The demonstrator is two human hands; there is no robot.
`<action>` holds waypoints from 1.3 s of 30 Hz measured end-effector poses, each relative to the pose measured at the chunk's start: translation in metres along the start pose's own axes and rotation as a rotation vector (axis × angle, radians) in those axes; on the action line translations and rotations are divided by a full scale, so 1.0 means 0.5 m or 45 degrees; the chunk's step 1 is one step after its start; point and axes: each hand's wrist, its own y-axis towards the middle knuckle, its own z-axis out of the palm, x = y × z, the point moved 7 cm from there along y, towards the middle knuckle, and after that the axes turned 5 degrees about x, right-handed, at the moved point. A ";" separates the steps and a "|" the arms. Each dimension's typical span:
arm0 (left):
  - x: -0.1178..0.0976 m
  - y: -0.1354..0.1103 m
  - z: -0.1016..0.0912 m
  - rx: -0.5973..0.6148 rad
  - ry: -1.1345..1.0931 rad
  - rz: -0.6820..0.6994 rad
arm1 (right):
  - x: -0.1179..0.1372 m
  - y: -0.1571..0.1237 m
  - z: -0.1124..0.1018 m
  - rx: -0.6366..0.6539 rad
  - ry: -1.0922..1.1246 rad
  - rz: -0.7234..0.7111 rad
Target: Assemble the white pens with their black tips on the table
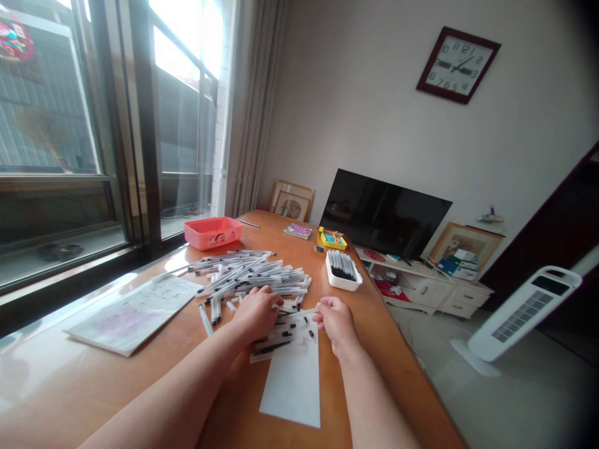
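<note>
Between thumb and fingertips, my right hand [336, 322] pinches one end of a translucent pen barrel [307, 311] above a white sheet of paper [294, 386]. My left hand [259, 313] is at the near edge of a pile of pens [253, 274], its fingers curled down; whatever is in them is hidden. Small black pen caps [311, 333] and dark thin pen parts [274, 347] lie on and beside the paper, between the two hands. The pens in the pile have clear barrels and black ends.
A white box [344, 284] of upright-leaning pens stands right of the pile. Behind the pile sits a pink plastic box [213, 234]. A booklet [135, 312] lies at the left, a yellow box [332, 239] at the back. The wooden table's right edge [412, 355] drops to the floor.
</note>
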 end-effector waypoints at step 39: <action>0.046 0.012 -0.020 -0.103 0.116 -0.206 | 0.040 -0.001 0.015 0.007 -1.041 -0.538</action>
